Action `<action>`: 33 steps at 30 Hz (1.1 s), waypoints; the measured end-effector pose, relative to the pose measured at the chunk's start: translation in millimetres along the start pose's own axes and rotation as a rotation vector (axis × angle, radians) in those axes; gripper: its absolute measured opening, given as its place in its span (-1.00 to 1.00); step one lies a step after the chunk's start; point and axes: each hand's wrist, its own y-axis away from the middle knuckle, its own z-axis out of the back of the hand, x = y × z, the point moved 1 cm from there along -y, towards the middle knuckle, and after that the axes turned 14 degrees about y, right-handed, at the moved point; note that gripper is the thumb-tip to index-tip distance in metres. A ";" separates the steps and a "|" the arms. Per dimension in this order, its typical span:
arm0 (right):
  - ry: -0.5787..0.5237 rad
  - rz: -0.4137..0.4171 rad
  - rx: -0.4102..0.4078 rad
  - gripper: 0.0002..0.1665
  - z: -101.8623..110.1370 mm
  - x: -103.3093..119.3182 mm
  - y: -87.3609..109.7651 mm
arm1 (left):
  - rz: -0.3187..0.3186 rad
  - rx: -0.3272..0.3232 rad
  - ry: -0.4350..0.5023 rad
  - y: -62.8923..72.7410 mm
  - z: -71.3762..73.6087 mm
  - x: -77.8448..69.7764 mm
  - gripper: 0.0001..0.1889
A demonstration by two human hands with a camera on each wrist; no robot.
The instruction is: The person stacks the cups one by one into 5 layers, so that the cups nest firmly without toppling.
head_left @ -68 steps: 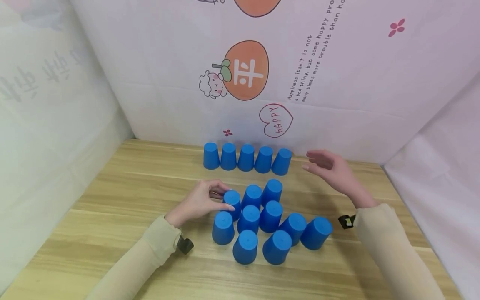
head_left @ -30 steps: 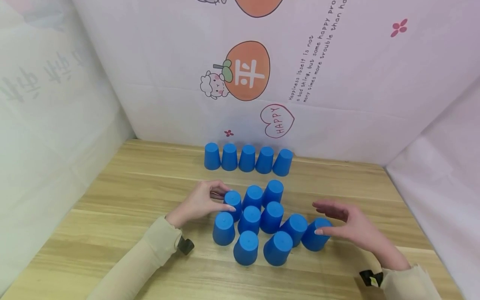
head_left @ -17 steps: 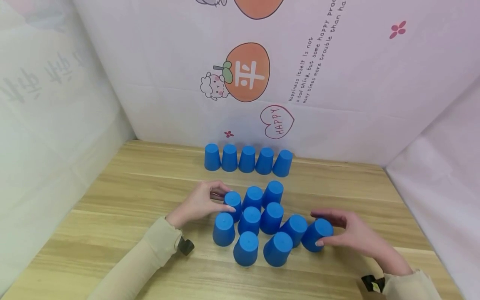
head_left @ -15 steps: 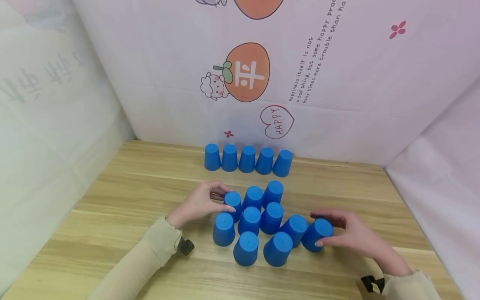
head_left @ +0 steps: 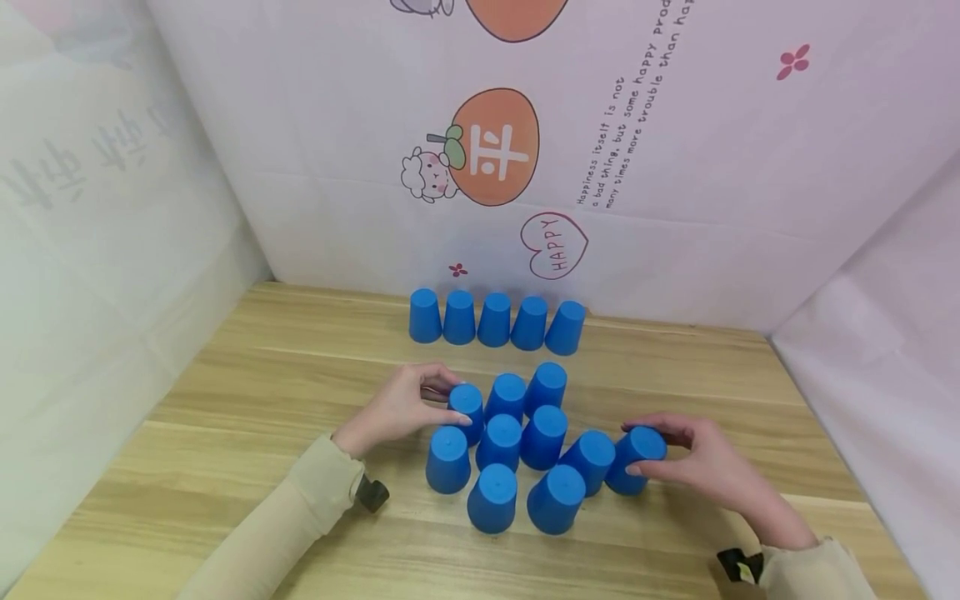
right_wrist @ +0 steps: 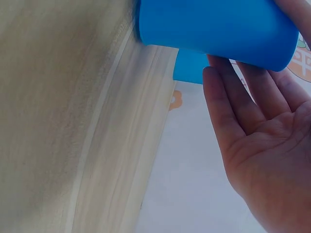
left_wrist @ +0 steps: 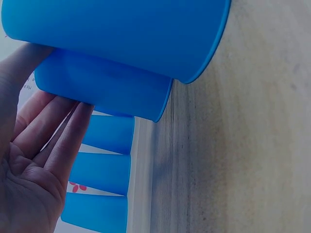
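Blue plastic cups stand upside down in a loose cluster on the wooden table. My left hand (head_left: 401, 406) grips the cup (head_left: 465, 406) at the cluster's left side, thumb in front and fingers behind; the left wrist view shows that cup (left_wrist: 102, 82) partly covered by a nearer cup (left_wrist: 116, 34). On the far right, my right hand (head_left: 708, 462) holds the end cup (head_left: 636, 454) between thumb and fingers. In the right wrist view, the fingers (right_wrist: 221, 107) lie along the side of this cup (right_wrist: 214, 29). Its left neighbour (head_left: 590, 454) stands close beside it.
Behind the cluster, a straight row of several upturned blue cups (head_left: 495, 320) stands near the printed cloth backdrop (head_left: 337, 167). Two more cups, one left (head_left: 492, 500) and one right (head_left: 556, 500), form the cluster's front. White cloth (head_left: 885, 317) hangs at the sides.
My right hand has come forward from beside the back row, taken hold of the rightmost cup and shifted it slightly up or back in view. My left hand keeps its grip in place.
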 end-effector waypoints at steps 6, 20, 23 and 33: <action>0.006 -0.009 -0.028 -0.44 0.6 -1.4 -2.3 | 0.006 -0.006 0.003 0.3 -0.4 1.4 -0.51; 0.072 0.001 -0.097 -0.43 -4.0 -6.0 -13.0 | 0.009 -0.005 -0.013 -0.2 0.1 4.2 -0.47; 0.072 0.013 -0.105 -0.43 -6.1 -7.2 -15.3 | 0.008 -0.007 -0.017 -0.4 0.1 4.5 -0.48; 0.021 0.040 -0.105 -0.44 -12.8 -9.5 -20.3 | 0.008 -0.011 -0.009 0.0 0.1 5.2 -0.48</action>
